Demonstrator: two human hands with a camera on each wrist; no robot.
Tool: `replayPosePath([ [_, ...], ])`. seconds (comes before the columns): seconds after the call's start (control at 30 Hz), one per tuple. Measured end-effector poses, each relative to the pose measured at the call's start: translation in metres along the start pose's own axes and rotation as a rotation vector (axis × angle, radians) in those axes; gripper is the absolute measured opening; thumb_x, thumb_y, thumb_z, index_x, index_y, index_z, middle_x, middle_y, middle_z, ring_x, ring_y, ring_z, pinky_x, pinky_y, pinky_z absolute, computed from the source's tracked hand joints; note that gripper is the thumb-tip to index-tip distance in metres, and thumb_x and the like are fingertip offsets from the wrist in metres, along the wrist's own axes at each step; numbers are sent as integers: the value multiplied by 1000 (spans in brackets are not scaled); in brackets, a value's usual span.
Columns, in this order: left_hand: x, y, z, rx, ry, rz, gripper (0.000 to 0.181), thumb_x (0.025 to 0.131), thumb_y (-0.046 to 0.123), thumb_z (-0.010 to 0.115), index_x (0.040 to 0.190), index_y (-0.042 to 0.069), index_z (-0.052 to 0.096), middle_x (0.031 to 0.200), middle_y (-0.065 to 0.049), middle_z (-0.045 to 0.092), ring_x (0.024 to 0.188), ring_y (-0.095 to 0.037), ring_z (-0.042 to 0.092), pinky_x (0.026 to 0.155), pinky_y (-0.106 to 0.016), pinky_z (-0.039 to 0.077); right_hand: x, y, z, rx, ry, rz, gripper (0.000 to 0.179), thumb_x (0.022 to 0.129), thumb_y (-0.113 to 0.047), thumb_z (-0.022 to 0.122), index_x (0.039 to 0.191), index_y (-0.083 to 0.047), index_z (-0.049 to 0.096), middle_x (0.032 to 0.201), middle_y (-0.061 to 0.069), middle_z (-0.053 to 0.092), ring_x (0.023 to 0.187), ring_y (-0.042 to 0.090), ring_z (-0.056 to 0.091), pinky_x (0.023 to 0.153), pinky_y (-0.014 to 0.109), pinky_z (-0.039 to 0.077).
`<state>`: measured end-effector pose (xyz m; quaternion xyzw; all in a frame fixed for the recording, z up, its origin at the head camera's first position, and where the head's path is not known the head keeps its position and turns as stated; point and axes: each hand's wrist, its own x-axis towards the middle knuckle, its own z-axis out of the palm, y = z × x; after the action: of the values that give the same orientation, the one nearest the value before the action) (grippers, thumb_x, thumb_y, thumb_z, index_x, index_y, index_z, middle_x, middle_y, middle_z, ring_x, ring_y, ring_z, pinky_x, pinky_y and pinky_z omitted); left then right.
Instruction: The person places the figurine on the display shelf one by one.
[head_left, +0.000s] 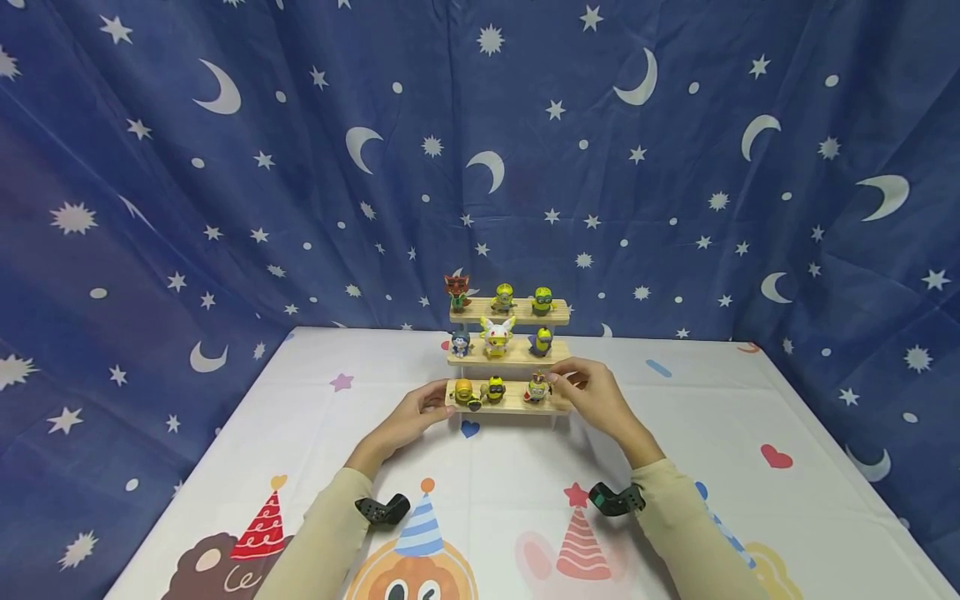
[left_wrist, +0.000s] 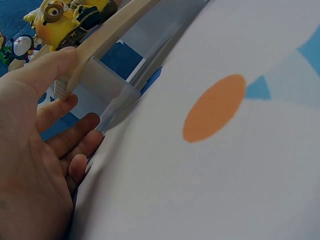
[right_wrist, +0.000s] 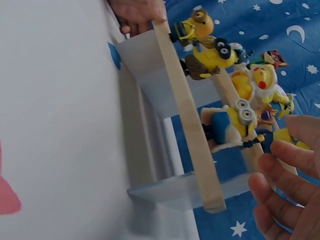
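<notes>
A three-tier wooden display stand (head_left: 514,406) with clear side panels stands on the table, toy figures on every tier. At the left end of its bottom board, my left hand (head_left: 405,421) pinches the wood, thumb on top and index finger underneath, as the left wrist view shows. The nearest figure there is a yellow minion (left_wrist: 57,27). My right hand (head_left: 603,400) is at the board's right end, beside a crowned minion figure (head_left: 537,389) in a white-edged cape. In the right wrist view its fingers (right_wrist: 285,177) are spread and loosely bent, apart from that minion figure.
Another minion with dark goggles (head_left: 495,389) shares the bottom tier. On the middle tier is a white-eared yellow figure (head_left: 497,337); a fox figure (head_left: 457,293) is up top. The white printed tablecloth (head_left: 300,400) meets a blue star-and-moon curtain (head_left: 525,108) behind.
</notes>
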<state>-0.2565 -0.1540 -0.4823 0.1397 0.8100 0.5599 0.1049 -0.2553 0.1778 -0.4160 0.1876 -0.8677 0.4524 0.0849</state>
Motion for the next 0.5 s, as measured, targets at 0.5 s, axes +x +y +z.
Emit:
replayPosePath([
  [0.5,2,-1,-1,-11,4,-17,65,98,28,68,154,11,41,148,-14,54,130,-28,54,115,-49,41,2,11,-18,-21,66,13,23,99,-15,65,114,0,72,112,20,73,91,28,70,81,34,54],
])
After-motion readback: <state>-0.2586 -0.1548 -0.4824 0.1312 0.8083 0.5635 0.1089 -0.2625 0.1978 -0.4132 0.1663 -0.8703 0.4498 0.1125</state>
